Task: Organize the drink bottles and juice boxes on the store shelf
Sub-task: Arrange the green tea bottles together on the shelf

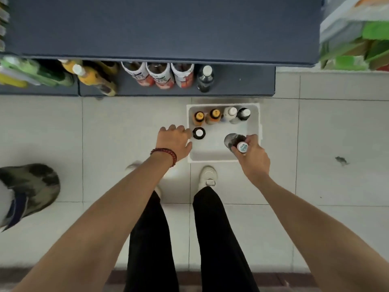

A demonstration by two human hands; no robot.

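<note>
Your right grip curled round one bottle, five more standing in the bin, your left grip loose, empty, at its left edge

- Pale floor tiles fill my feed, one with a dark smudge;
- a camouflage-patterned object at far left, unidentifiable;
- a white shoe below black trousers;
- blurred green packets top right
</note>
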